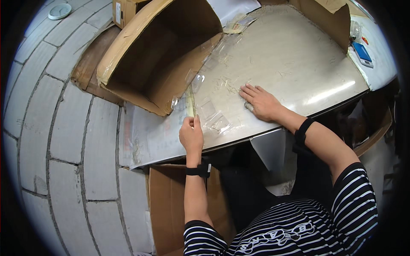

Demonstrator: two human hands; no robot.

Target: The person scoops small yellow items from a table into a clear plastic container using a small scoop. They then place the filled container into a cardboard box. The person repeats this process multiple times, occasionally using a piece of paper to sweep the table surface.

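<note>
My left hand (191,135) is closed at the left part of the metal tabletop (307,64), by a yellowish strip (189,102). Its fingers press together, and whatever they may hold cannot be made out. Palm down, my right hand (265,104) lies on the metal with its fingers stretched out. Something greyish covers part of its thumb. Beside its fingertips are scattered thin, short clear pieces (225,84). Between my two hands lie clear plastic pieces (218,122), flat and roughly square.
A large open cardboard box (128,47) lies on its side at the left, its mouth toward the tabletop. Another cardboard box (168,183) stands below the table's front edge. Cardboard (326,25) rises at the back right, near a blue-and-white device (362,53).
</note>
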